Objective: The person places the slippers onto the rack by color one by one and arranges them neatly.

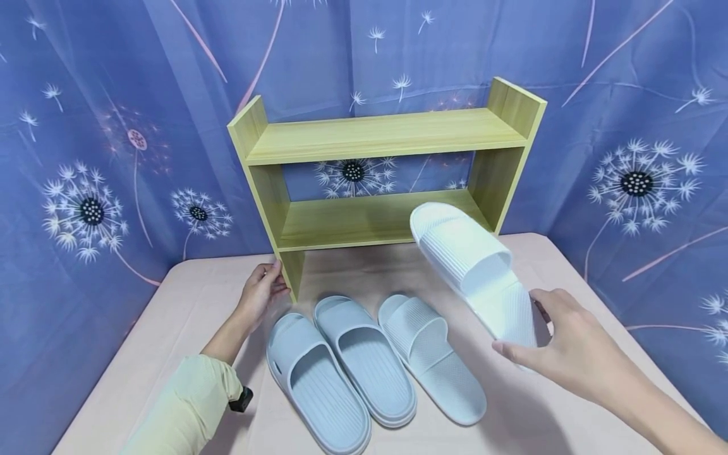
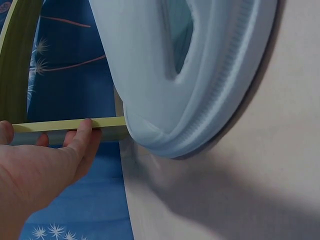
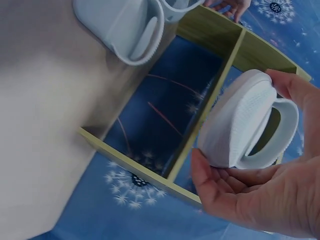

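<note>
By its heel end, my right hand grips a white slide slipper, lifted above the table with its toe toward a wooden two-tier rack. The right wrist view shows thumb and fingers on both edges of that slipper. Low on the rack's left side panel, my left hand holds the panel's edge. In front of the rack lie a pair of blue-grey slippers, the left one beside the other, and a single pale slipper to their right.
A pale pink cloth covers the table. Blue curtains with dandelion prints hang behind and on both sides. A small black object is at the left sleeve's cuff.
</note>
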`<state>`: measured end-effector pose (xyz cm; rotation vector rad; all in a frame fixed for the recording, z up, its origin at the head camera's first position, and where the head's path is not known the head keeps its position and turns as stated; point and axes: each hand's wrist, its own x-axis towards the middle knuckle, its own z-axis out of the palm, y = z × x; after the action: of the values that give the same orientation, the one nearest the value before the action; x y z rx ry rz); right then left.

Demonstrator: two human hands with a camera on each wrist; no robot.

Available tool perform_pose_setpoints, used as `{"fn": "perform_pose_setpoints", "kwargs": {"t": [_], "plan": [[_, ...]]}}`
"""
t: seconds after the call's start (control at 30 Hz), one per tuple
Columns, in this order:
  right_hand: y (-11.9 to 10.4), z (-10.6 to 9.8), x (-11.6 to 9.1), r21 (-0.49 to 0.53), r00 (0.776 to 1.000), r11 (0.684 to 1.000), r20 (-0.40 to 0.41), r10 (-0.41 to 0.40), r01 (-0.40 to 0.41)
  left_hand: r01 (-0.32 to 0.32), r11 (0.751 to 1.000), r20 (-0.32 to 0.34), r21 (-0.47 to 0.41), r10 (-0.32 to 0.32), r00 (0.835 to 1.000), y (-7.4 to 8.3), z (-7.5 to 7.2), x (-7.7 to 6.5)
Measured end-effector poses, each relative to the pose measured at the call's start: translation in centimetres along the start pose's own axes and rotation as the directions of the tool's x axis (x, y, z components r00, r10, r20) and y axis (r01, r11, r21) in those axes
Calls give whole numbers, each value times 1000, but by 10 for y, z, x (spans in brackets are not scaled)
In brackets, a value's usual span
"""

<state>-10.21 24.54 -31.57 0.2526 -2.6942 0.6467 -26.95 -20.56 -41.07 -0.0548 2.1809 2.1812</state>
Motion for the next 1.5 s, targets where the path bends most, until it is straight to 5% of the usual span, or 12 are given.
{"fn": "perform_pose_setpoints", "kwargs": {"t": [0.63,1.5], "plan": [[-22,-38,36,-12,1000,1000,-23,-9,9,4,999,-33,-38,-5,999,2,2,-1],[-32,-65,75,-39,994,993,30,108,-107,-9,1000,-33,-14,9,999,0,2,0]]}}
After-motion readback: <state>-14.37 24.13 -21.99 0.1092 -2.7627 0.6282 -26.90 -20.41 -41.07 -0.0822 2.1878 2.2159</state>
